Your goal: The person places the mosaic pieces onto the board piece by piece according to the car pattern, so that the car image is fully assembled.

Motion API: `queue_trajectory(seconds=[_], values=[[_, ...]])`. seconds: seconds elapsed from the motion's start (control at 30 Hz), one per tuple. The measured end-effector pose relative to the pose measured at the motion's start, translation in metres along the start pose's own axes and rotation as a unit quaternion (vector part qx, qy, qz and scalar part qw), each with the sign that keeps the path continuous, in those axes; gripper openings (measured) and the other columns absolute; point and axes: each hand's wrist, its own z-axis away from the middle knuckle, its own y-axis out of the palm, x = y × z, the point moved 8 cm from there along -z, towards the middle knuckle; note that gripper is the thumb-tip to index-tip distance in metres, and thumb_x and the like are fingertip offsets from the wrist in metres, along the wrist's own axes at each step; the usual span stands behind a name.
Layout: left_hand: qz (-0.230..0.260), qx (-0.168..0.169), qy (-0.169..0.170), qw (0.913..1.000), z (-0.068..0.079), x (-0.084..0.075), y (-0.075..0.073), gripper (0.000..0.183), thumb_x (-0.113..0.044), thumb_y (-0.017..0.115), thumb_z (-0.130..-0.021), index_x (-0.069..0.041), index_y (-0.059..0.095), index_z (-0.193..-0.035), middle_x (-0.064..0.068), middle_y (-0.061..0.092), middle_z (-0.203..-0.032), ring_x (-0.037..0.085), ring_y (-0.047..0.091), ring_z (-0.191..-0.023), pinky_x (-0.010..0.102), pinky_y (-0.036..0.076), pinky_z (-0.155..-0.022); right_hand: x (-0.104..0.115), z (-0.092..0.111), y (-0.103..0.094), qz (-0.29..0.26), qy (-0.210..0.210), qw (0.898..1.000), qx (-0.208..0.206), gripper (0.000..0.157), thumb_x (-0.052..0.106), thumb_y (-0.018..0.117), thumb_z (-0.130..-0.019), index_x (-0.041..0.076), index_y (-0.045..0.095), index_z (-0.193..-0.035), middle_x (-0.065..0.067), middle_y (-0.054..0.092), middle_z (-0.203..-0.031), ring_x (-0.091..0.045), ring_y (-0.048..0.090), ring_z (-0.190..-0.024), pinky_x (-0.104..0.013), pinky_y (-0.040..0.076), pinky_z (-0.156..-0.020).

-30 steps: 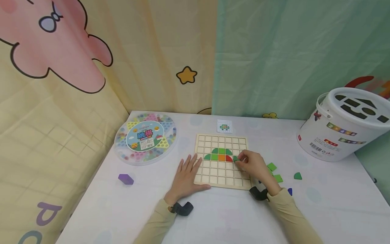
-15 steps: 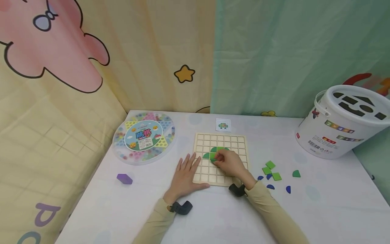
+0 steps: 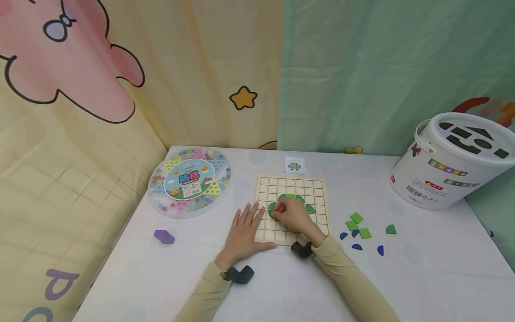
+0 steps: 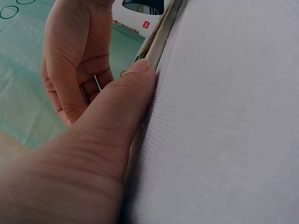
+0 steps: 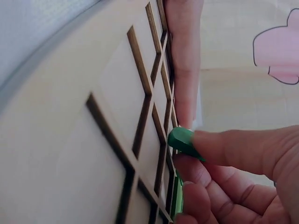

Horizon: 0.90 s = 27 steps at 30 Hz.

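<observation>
My left hand [image 3: 242,237] lies with straight fingers on the left edge of the wooden grid board [image 3: 318,188], its thumb along the front edge. Over the board's middle, my right hand [image 3: 295,217] pinches a small green rounded piece [image 5: 182,140] between thumb and fingers, close above the grid. Green rounded pieces, one of them a right-end piece [image 3: 311,208], and a light green square [image 3: 290,196] sit in the grid cells. The right hand covers the pieces in the middle of the pattern.
Right of the board lie light green squares [image 3: 356,218], several blue pieces [image 3: 356,247] and a green rounded piece [image 3: 390,229]. A pattern card [image 3: 294,165] lies behind the board. Also on the table are a white bucket [image 3: 426,179], a round game box [image 3: 191,183] and a purple block [image 3: 164,236].
My right hand has moved left from the right end of the pattern, where a green rounded piece now sits in the grid. The left hand stays in place.
</observation>
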Motion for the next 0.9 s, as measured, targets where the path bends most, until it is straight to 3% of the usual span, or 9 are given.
queue_trajectory(seconds=[0.9], values=[[-0.002,0.003,0.0,1.0,0.0008,-0.0014,-0.0016,0.104,-0.075,0.055,-0.075,-0.013,0.023,-0.152,0.009,0.014,-0.157,0.031,0.01,-0.142,0.051,0.006,-0.112,0.0008,-0.003,0.0056,0.012,0.013,1.0,-0.004,0.013,0.016,0.074,-0.083,0.013,0.065,-0.074,0.007,0.059,-0.066,-0.008,0.053,-0.059,-0.026,0.044,-0.053]])
